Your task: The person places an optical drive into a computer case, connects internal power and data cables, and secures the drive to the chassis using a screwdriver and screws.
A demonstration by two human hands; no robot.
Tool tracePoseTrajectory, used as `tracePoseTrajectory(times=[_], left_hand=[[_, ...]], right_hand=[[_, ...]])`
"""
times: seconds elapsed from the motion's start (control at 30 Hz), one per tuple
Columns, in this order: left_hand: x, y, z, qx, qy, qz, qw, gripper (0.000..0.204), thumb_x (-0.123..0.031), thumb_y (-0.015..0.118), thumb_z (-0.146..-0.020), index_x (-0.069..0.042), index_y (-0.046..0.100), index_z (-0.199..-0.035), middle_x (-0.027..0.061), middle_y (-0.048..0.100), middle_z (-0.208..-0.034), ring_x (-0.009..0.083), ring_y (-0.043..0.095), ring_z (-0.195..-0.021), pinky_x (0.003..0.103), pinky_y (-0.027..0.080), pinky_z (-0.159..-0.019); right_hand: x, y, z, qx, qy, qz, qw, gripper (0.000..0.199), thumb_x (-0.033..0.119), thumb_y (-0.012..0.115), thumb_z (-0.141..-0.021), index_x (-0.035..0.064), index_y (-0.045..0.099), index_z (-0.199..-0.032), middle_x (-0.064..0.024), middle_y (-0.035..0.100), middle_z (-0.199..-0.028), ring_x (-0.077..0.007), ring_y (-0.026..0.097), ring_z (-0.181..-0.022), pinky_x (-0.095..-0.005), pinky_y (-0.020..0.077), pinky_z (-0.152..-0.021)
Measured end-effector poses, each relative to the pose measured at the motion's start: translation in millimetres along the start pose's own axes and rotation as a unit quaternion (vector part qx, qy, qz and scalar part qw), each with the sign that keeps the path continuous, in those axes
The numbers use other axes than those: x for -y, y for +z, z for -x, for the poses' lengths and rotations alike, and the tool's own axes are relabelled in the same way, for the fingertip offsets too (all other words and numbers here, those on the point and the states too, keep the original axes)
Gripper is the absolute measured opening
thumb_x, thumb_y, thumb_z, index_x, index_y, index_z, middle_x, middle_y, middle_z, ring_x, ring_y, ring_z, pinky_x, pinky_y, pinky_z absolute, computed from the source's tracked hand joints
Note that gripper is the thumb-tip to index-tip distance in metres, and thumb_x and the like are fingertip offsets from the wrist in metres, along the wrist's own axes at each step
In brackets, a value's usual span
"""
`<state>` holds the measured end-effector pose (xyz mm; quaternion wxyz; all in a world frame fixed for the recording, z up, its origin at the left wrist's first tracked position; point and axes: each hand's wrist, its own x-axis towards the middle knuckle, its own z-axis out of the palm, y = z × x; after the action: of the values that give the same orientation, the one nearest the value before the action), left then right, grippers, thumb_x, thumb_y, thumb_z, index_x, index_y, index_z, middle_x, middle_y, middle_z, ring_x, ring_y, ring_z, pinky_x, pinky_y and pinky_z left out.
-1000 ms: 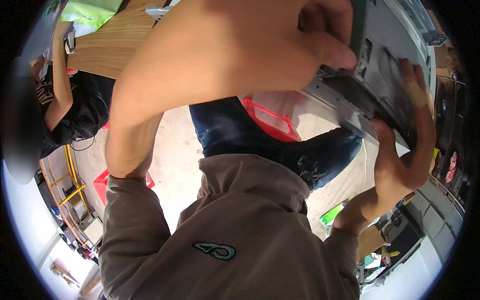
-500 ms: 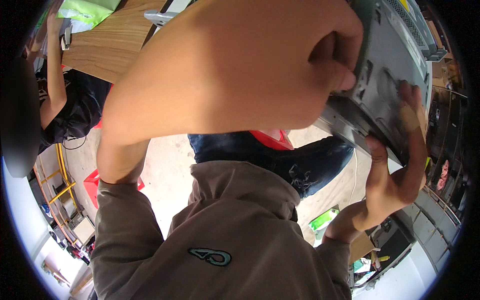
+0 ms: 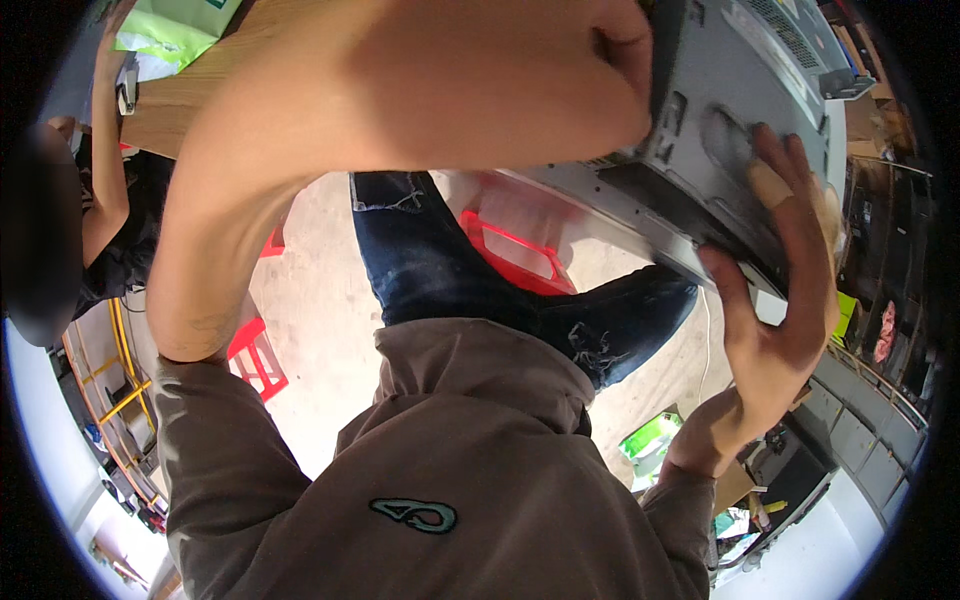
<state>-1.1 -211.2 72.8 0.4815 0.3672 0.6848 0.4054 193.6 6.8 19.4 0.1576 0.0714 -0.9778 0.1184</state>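
A grey metal computer case (image 3: 705,85), with a perforated vent and stamped slots, is tilted at the upper right. My left hand (image 3: 560,85) reaches across from the left with its fingers curled in at the near left edge of the case. The fingertips are mostly hidden behind the back of the hand. My right hand (image 3: 785,320) grips the lower right corner, its thumb on the near edge and its fingers spread over the flat metal face. A finger of that hand wears a tan bandage.
At the upper left is a wooden table (image 3: 165,115) with a green bag (image 3: 175,35). A co-worker's arm (image 3: 108,180) shows beside it. Red plastic stools (image 3: 515,255) stand on the floor. Dark shelving (image 3: 880,250) lines the right, near a green packet (image 3: 650,440).
Both hands and the case have shifted a little to the left and up. More of the case's near edge and a red stool have come into view below my left forearm.
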Motion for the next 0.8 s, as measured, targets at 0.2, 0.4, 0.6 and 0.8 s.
tracePoseTrajectory(times=[0.2, 0.4, 0.6, 0.8], left_hand=[[17, 24, -7, -0.150, 0.104, -0.171, 0.968, 0.017, -0.015, 0.073, -0.093, -0.002, 0.067, -0.102, 0.0026, 0.064, -0.082, 0.0077, 0.058, -0.079, 0.026, 0.046, -0.071], [36, 36, 0, -0.195, 0.155, -0.189, 0.950, 0.013, -0.012, 0.066, -0.096, -0.002, 0.062, -0.104, 0.0004, 0.057, -0.085, 0.0055, 0.049, -0.079, 0.025, 0.038, -0.068], [35, 73, -6, -0.403, 0.215, -0.271, 0.847, 0.029, -0.005, 0.068, -0.088, -0.003, 0.065, -0.117, 0.0128, 0.066, -0.086, 0.0291, 0.065, -0.077, 0.033, 0.047, -0.070], [50, 96, -9, -0.407, 0.179, -0.465, 0.766, 0.066, -0.028, 0.085, -0.074, -0.006, 0.063, -0.132, 0.0085, 0.066, -0.095, 0.0270, 0.059, -0.088, 0.040, 0.039, -0.089]], right_hand=[[-18, 7, 10, -0.075, 0.050, -0.074, 0.993, 0.082, 0.014, 0.086, -0.062, 0.0071, 0.060, -0.139, -0.0136, 0.052, -0.153, -0.0330, 0.045, -0.145, -0.0483, 0.0395, -0.117], [-36, 11, 26, -0.122, 0.029, -0.146, 0.981, 0.092, 0.008, 0.090, -0.058, 0.0042, 0.054, -0.142, -0.0174, 0.050, -0.153, -0.0365, 0.043, -0.146, -0.0475, 0.0368, -0.119], [-46, 19, 59, -0.201, 0.147, -0.358, 0.900, 0.093, 0.008, 0.092, -0.064, 0.0027, 0.049, -0.146, -0.0198, 0.052, -0.149, -0.0350, 0.052, -0.138, -0.0477, 0.0462, -0.112], [-44, 46, 80, -0.232, 0.203, -0.402, 0.862, 0.080, 0.001, 0.087, -0.074, -0.0052, 0.048, -0.143, -0.0246, 0.056, -0.143, -0.0340, 0.058, -0.131, -0.0426, 0.0543, -0.102]])
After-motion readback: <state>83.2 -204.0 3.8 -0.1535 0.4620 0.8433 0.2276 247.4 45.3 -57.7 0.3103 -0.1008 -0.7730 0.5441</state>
